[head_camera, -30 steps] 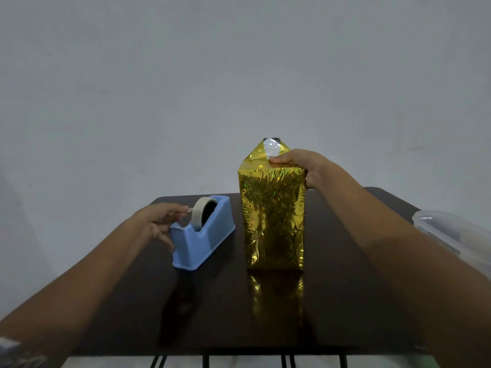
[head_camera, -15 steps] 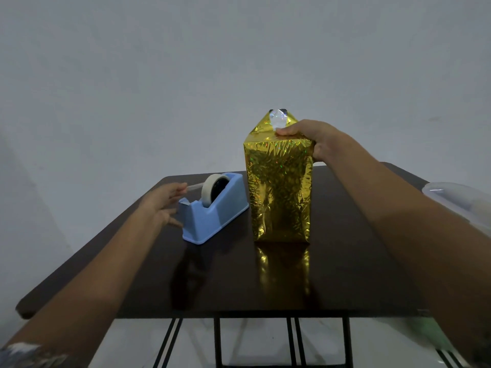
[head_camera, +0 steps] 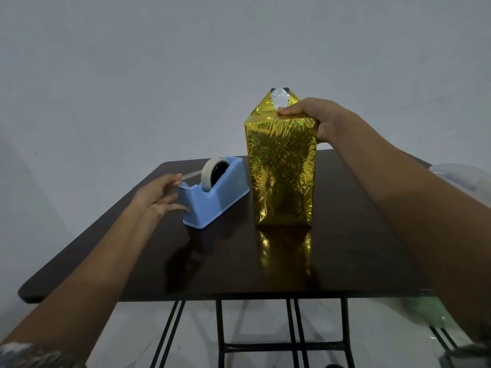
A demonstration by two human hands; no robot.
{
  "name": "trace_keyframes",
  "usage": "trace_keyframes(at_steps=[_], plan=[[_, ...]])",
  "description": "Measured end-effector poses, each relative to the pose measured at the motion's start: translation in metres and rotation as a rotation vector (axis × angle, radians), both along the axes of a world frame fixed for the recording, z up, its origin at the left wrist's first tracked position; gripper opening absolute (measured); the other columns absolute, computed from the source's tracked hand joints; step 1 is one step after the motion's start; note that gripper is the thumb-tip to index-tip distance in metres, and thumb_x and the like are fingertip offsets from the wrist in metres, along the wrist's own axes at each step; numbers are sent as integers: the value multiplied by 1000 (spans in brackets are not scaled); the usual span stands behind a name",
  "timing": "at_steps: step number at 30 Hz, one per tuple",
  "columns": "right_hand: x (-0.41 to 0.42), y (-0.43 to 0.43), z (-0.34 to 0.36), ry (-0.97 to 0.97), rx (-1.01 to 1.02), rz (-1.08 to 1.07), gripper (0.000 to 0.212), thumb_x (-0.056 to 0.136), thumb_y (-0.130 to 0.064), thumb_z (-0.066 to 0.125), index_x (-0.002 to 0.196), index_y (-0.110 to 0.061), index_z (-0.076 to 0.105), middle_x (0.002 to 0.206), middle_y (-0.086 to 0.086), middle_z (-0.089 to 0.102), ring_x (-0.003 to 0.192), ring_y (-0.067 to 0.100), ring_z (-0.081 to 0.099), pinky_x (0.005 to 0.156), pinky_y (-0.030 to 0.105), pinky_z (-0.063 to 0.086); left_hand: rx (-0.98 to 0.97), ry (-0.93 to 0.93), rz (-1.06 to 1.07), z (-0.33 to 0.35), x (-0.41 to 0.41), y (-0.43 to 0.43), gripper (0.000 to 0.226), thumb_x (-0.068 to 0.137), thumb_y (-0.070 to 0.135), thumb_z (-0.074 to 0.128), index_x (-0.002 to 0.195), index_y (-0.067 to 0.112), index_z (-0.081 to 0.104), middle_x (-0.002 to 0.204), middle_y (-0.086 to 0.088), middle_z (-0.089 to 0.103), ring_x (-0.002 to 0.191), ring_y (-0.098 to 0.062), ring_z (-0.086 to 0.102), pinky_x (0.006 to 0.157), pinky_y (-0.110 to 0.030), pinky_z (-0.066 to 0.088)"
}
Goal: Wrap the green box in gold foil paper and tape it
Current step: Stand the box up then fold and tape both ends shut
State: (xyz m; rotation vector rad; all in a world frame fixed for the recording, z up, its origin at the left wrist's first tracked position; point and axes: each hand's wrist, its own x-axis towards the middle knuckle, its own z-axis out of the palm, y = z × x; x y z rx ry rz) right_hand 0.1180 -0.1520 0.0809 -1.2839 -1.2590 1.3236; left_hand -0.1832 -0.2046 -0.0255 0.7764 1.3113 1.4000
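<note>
A tall box wrapped in crinkled gold foil paper (head_camera: 281, 171) stands upright just right of the middle of the frame, on the far half of a dark brown glossy desk (head_camera: 345, 248). Its gold face is mirrored in the desk top right in front of it. At the top of the box, a triangular foil flap (head_camera: 261, 107) rises at the back, with a shiny patch of clear tape (head_camera: 280, 98) at its peak.

The right hand (head_camera: 316, 115) comes in from the lower right of the frame and grips the top right corner of the box, its fingers curled over the top front edge.

Just left of the box, close beside it but apart, sits a light blue plastic tape dispenser (head_camera: 215, 192), turned at an angle, with a pale roll of tape (head_camera: 212, 173) standing in its slot. A thin strip of clear tape (head_camera: 191, 175) stretches from the roll toward the left. The left hand (head_camera: 159, 193), reaching in from the lower left, pinches the free end of that strip at its fingertips, just beside the dispenser's cutter end, while its other fingers spread loosely below.

At the right edge of the frame a clear plastic container (head_camera: 462, 179) shows partly behind the right forearm. Lower right, something pale green (head_camera: 425, 312) is too blurred to identify. Black metal desk legs (head_camera: 220, 333) show below the near edge. A plain grey-white wall (head_camera: 132, 75) fills the upper half.
</note>
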Motion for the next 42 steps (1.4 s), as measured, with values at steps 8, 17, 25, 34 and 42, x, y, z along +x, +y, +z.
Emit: trace_keyframes(at_steps=[8,17,25,34,42], plan=[[-1,-7,1,-1,-7,-7,15,78,-20,72,82,-12,60,56,2,67,50,17,65,99,45,45,90,-72,90,-16,3,-1,5,83,11,68,81,9,64,81,-1,62,104,-29,60,52,-43,58],[5,12,-9,-8,25,-33,101,24,-24,94,119,-9,61,107,14,69,111,29,58,103,50,38,138,-146,188,-36,10,-9,8,82,7,69,85,3,63,92,-9,64,107,-27,62,75,-38,57],[9,29,-13,33,20,-18,110,16,-25,95,120,-10,61,109,8,68,116,31,54,103,51,38,120,-82,249,-43,17,-13,35,79,25,75,101,2,62,96,-7,65,103,-23,63,83,-39,55],[-3,-16,2,8,16,-10,21,75,-21,76,87,-11,62,57,2,67,55,18,65,95,44,48,6,-22,272,-52,19,-12,34,74,19,79,99,1,65,100,-11,69,99,-22,65,68,-34,55],[1,-12,-3,158,32,-9,12,79,-3,71,80,-2,59,61,9,66,50,19,64,44,31,55,202,-52,446,-36,46,-41,22,82,25,73,68,12,61,78,3,63,80,-7,60,85,-38,53]])
